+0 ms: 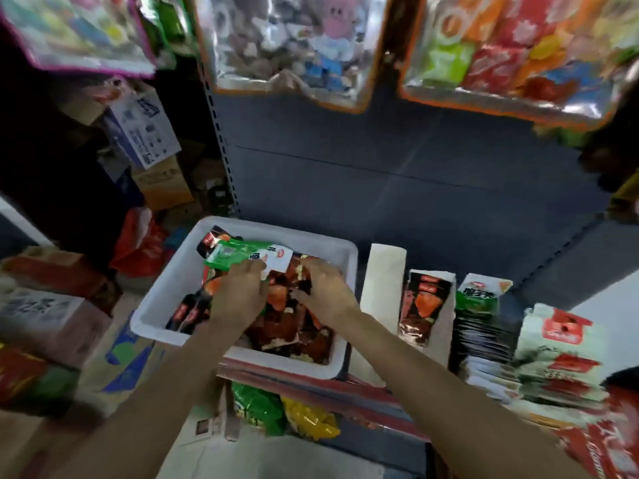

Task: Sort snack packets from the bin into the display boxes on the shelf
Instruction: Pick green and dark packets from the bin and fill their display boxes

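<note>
Bin (166,299): white, on the shelf (432,202), heaped with red and black packets (294,333).

Left hand (238,292): our grip curled round a sheaf of green packets (238,255), held above the heap at the bin's far side.

Right hand (328,288): our grip pinches a dark red packet (304,274) lying on the heap.

Display boxes (427,305): right of the bin, holding upright packets in rows; an empty white box (382,288) stands just beside the bin.

Obscured: fingertips buried among packets; print on packets blurred; hanging bags (287,46) above cut off by the frame.
</note>
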`<state>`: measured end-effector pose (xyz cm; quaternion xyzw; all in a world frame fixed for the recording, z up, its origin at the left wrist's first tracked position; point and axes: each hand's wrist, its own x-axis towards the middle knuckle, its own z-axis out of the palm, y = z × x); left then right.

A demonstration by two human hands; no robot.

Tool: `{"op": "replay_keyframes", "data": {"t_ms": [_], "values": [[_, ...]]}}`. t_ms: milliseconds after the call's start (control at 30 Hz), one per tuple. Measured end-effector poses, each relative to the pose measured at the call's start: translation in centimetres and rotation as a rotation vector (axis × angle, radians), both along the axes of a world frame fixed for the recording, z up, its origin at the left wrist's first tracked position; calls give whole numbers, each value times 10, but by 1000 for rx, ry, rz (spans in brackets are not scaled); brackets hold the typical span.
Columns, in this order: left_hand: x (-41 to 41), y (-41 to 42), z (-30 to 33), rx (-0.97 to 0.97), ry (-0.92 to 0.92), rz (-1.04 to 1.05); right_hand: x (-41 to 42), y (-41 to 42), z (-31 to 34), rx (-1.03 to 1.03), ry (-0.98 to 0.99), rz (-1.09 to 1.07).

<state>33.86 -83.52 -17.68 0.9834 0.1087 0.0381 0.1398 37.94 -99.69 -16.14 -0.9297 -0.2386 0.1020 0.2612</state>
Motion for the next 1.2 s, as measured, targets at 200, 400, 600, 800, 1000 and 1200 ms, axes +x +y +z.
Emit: {"op": "replay_keyframes", "data": {"t_ms": [200, 400, 600, 800, 1000, 1200], "values": [[33, 72, -17, 39, 277, -165, 22, 64, -27, -41, 229, -23], [52, 95, -36, 244, 267, -321, 27, 80, -46, -104, 385, -57], [38, 101, -34, 541, 256, -535, 26, 83, -39, -207, 287, -71], [27, 83, -8, 382, -150, -299, 23, 77, -21, 203, 137, -173], [15, 24, 21, -595, -274, -128, 9, 37, 8, 857, 552, -399], [15, -59, 36, -995, -48, -219, -1, -61, 29, 976, 390, -491]]}}
